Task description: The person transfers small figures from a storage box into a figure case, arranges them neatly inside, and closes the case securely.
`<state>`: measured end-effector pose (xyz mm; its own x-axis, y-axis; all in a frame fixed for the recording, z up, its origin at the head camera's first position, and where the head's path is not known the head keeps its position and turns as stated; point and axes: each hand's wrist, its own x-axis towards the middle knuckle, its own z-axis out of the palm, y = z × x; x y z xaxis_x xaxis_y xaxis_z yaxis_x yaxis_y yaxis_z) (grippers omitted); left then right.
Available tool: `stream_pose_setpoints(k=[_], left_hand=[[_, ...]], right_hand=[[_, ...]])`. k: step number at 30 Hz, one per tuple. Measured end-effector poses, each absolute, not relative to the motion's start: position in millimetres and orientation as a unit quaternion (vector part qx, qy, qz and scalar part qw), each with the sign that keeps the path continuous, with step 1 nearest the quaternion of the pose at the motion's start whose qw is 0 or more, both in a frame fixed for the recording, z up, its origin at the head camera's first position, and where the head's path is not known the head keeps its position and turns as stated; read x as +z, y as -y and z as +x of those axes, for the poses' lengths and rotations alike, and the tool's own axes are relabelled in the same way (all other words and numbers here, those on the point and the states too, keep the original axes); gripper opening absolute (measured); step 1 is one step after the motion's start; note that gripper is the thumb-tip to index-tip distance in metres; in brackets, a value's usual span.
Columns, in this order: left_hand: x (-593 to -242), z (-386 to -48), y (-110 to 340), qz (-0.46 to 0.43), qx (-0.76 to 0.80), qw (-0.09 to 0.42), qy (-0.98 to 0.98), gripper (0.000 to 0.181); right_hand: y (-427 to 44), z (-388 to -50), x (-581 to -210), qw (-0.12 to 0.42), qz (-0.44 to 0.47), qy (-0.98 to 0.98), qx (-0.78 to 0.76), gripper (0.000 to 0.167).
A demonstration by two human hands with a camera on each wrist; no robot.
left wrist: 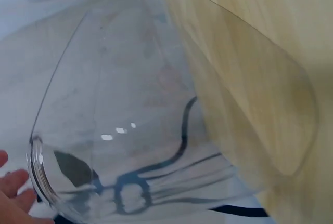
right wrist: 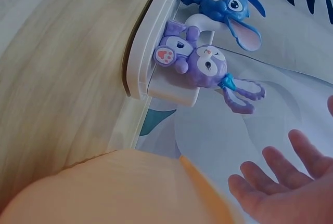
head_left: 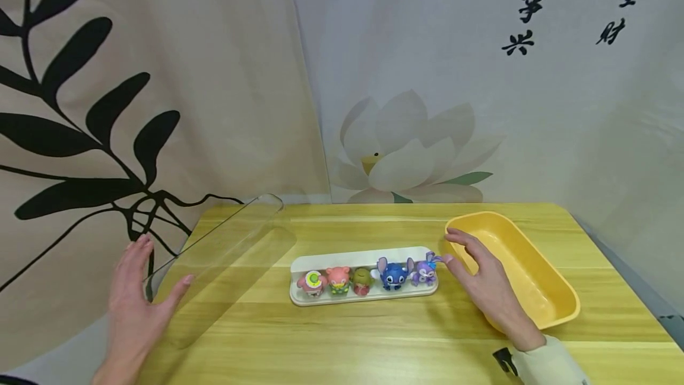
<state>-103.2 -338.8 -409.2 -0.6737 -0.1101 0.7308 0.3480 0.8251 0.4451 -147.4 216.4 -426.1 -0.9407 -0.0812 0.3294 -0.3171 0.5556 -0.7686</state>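
My left hand (head_left: 133, 314) grips the near left end of a clear plastic cover (head_left: 230, 272), which slants over the table's left side. In the left wrist view, fingertips (left wrist: 15, 185) meet the end wall of the cover; the thumb is out of sight there. A long white display base (head_left: 363, 257) lies at the table's middle, holding several small figurines in a row. Among them are a blue Stitch figurine (head_left: 393, 276) and, at the right end, a purple long-eared one (right wrist: 208, 65). My right hand (head_left: 488, 284) hovers with relaxed fingers just right of that figurine, holding nothing.
A yellow plastic tray (head_left: 534, 281) sits on the table's right, partly beneath my right hand and wrist. The wooden tabletop (head_left: 342, 343) ends at a hanging cloth (head_left: 230, 76) printed with leaves and a lotus.
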Motion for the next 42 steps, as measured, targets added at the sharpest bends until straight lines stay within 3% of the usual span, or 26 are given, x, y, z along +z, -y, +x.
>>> stream_pose_setpoints(k=[3,9,20,30,42], left_hand=[[-409.9,-94.8,344.0,0.0,-0.329,0.363,0.872,0.088],[-414.3,-80.1,352.7,0.145,-0.402,0.248,0.87,0.098],[-433.0,-77.7,367.9,0.18,-0.503,0.094,0.84,0.118],[-437.0,-88.3,371.5,0.217,-0.514,0.04,0.829,0.12],[-439.8,-92.6,371.4,0.231,-0.48,0.089,0.842,0.094]], right_hand=[[-216.7,-147.9,-426.6,0.128,0.113,0.874,0.454,0.04],[-216.4,-149.0,-427.9,0.13,0.115,0.877,0.448,0.04],[-216.2,-150.5,-426.4,0.126,0.122,0.87,0.461,0.047],[-214.0,-150.5,-421.1,0.09,0.104,0.868,0.478,0.061],[-210.4,-151.3,-418.9,0.09,0.109,0.866,0.48,0.064]])
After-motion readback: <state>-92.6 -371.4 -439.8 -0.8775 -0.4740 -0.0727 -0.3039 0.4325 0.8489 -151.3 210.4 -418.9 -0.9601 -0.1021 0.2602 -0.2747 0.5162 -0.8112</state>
